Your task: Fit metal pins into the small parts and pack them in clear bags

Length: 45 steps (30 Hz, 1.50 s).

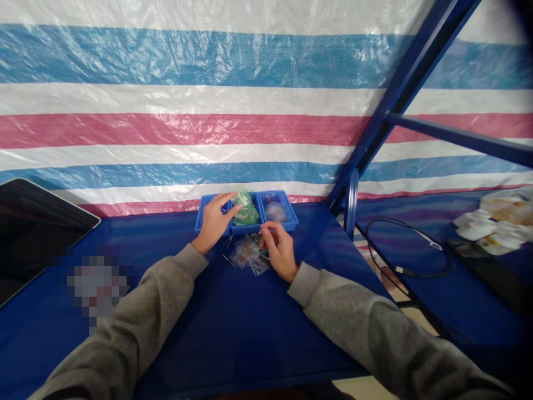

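Observation:
My left hand [215, 221] hovers over the left and middle compartments of a blue divided bin [293, 222], thumb and forefinger apart. Green plastic packets [245, 214] fill the middle compartment, close to those fingertips. On the table in front of the bin lies a pile of small clear bags [245, 253], with thin nail-like pieces around it. My right hand [280, 248] is at the right edge of this pile, its thumb and fingertips pinched together. What they hold, if anything, is too small to make out. Clear bags [275, 211] sit in the right compartment.
A dark flat screen [37, 228] stands at the left, with a blurred patch beside it. Blue metal frame posts [352, 203] rise at the right. Beyond a gap, a second blue table holds a looped black cable [410, 272] and white wrapped items [495, 228]. Striped sheeting hangs behind.

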{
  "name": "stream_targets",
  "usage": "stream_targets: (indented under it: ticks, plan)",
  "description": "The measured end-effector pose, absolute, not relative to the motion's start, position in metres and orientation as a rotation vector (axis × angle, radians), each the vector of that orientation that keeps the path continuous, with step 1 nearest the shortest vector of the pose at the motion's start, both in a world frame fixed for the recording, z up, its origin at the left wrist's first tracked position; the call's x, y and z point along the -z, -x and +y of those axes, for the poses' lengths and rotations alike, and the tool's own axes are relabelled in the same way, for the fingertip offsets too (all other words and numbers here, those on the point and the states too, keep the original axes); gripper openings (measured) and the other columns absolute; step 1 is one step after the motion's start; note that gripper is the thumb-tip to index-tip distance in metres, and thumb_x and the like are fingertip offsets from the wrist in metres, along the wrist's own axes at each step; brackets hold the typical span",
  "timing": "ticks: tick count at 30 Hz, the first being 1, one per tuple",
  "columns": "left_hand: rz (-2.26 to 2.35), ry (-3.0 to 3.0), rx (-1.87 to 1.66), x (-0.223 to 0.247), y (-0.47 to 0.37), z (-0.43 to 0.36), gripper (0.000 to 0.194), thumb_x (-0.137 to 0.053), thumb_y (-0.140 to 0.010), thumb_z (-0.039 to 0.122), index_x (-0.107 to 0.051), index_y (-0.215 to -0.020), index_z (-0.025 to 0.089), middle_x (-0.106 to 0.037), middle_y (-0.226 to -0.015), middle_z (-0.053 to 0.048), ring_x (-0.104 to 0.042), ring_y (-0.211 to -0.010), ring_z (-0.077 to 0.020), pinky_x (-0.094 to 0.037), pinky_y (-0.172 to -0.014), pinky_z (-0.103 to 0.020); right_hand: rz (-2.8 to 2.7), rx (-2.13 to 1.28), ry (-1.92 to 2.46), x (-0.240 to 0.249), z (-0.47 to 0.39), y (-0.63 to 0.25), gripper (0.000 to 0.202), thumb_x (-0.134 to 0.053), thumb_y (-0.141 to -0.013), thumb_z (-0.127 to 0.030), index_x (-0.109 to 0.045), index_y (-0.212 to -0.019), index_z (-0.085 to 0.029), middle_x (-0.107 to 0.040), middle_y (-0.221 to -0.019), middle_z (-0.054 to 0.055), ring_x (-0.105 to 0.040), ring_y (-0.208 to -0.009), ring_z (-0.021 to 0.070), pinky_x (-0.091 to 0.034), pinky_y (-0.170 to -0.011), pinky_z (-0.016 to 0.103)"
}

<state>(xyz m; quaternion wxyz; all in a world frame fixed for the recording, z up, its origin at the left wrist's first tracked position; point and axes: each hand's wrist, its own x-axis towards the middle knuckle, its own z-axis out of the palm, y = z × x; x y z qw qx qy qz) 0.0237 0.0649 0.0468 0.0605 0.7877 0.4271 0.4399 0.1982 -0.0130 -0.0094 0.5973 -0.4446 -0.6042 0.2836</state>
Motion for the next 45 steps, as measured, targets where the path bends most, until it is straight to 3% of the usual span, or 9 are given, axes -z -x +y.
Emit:
stream_targets:
  ticks: [5,8,12,15,23,29,36,41,45]
  plan:
    - [1.472,-2.596,-1.026,-0.031,-0.032,0.082,0.034,-0.051,-0.084,0.042,-0.064,-0.104,0.018,-0.060,-0.115,-0.010,-0.045,-0.118,-0.0274,-0.034,-0.101,-0.049,-1.418,-0.657,1.028,0.009,-0.012,-0.198,0.020,-0.042,-0.090,-0.034,-0.054,-0.095,-0.020,-0.053,-0.061,-0.002,-0.052,-0.051,0.0118,-0.044,-0.053,0.024]
    - [1.475,-2.747,-0.950,-0.028,-0.034,0.077,0.038,-0.047,-0.086,0.045,-0.063,-0.106,0.017,-0.045,-0.133,-0.010,-0.031,-0.129,-0.0296,-0.023,-0.107,-0.050,-1.439,-0.655,1.020,0.009,-0.012,-0.198,0.019,-0.042,-0.090,-0.034,-0.055,-0.095,-0.020,-0.054,-0.064,-0.001,-0.052,-0.052,0.0116,-0.044,-0.054,0.024]
    - [1.349,-2.837,-0.840,-0.031,-0.038,0.071,0.036,-0.036,-0.092,0.039,-0.056,-0.115,0.019,-0.059,-0.117,-0.008,-0.050,-0.114,-0.0199,-0.023,-0.108,-0.043,-1.440,-0.647,1.022,0.008,-0.013,-0.198,0.020,-0.042,-0.090,-0.033,-0.055,-0.095,-0.020,-0.056,-0.068,0.000,-0.052,-0.054,0.0115,-0.045,-0.054,0.024]
    - [1.326,-2.852,-0.789,-0.031,-0.040,0.070,0.035,-0.032,-0.094,0.037,-0.054,-0.116,0.020,-0.063,-0.110,-0.006,-0.055,-0.106,-0.0174,-0.022,-0.107,-0.042,-1.445,-0.644,1.019,0.007,-0.014,-0.198,0.019,-0.042,-0.090,-0.033,-0.055,-0.094,-0.019,-0.057,-0.070,0.000,-0.052,-0.054,0.0112,-0.045,-0.055,0.024]
    - [1.260,-2.911,-0.623,-0.029,-0.041,0.078,0.040,-0.030,-0.093,0.040,-0.057,-0.116,0.022,-0.052,-0.128,-0.006,-0.035,-0.129,-0.0224,-0.017,-0.109,-0.045,-1.468,-0.653,1.015,0.008,-0.013,-0.199,0.021,-0.042,-0.090,-0.033,-0.057,-0.094,-0.019,-0.059,-0.074,0.002,-0.051,-0.053,0.0105,-0.045,-0.054,0.024]
    - [1.241,-2.951,-0.425,-0.026,-0.051,0.097,0.037,-0.033,-0.093,0.036,-0.063,-0.105,0.020,-0.052,-0.128,-0.008,-0.035,-0.128,-0.0259,-0.022,-0.107,-0.049,-1.503,-0.644,1.021,0.008,-0.013,-0.199,0.022,-0.042,-0.090,-0.034,-0.058,-0.095,-0.020,-0.059,-0.073,0.002,-0.053,-0.055,0.0119,-0.046,-0.056,0.025]
    - [1.225,-2.852,-0.824,-0.051,-0.054,0.068,0.037,-0.037,-0.092,0.032,-0.048,-0.126,0.021,-0.048,-0.132,-0.008,-0.037,-0.127,-0.0229,-0.023,-0.107,-0.044,-1.530,-0.570,1.035,0.006,-0.013,-0.199,0.022,-0.041,-0.091,-0.030,-0.060,-0.094,-0.020,-0.060,-0.077,0.002,-0.055,-0.061,0.0132,-0.045,-0.062,0.026]
    - [1.251,-2.526,-1.264,-0.062,-0.039,0.031,0.024,-0.042,-0.090,0.026,-0.062,-0.102,0.020,-0.062,-0.106,-0.006,-0.055,-0.103,-0.0190,-0.042,-0.093,-0.035,-1.609,-0.426,1.091,0.005,-0.011,-0.202,0.019,-0.044,-0.089,-0.026,-0.062,-0.089,-0.019,-0.061,-0.079,0.003,-0.055,-0.069,0.0151,-0.044,-0.067,0.027]
    - [1.208,-2.447,-1.282,-0.041,-0.028,0.011,0.020,-0.045,-0.088,0.023,-0.063,-0.095,0.019,-0.063,-0.097,-0.006,-0.058,-0.094,-0.0184,-0.046,-0.084,-0.031,-1.768,-0.339,1.178,0.008,-0.007,-0.202,0.009,-0.054,-0.082,-0.021,-0.063,-0.082,-0.019,-0.060,-0.073,0.002,-0.055,-0.066,0.0148,-0.043,-0.064,0.026]
